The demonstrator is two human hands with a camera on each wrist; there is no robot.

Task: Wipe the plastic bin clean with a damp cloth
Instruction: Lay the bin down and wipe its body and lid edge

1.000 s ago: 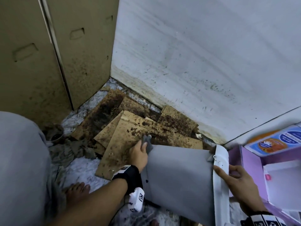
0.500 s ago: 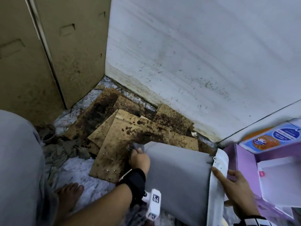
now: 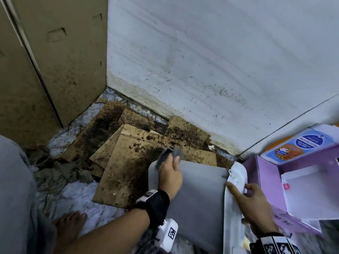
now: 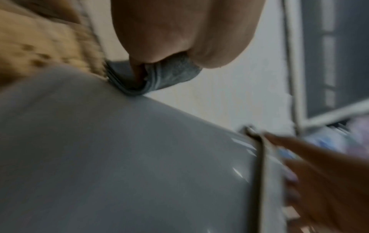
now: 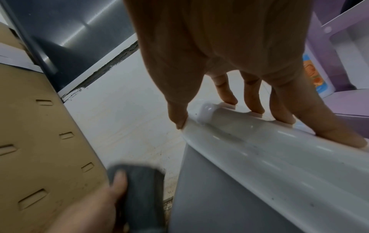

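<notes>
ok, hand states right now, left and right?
Left hand: grips the grey cloth, pressed on the grey bin.
Right hand: holds the bin's white rim, thumb and fingers around it.

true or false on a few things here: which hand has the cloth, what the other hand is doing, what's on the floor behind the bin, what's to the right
1. The left hand grips the grey cloth. True.
2. The cloth is pressed against the white rim. False: it sits at the far edge of the grey bin wall, away from the white rim.
3. The right hand holds the white rim. True.
4. Clean white towels lie on the floor behind the bin. False: stained brown cardboard lies there.
5. A purple box stands right of the bin. True.
</notes>
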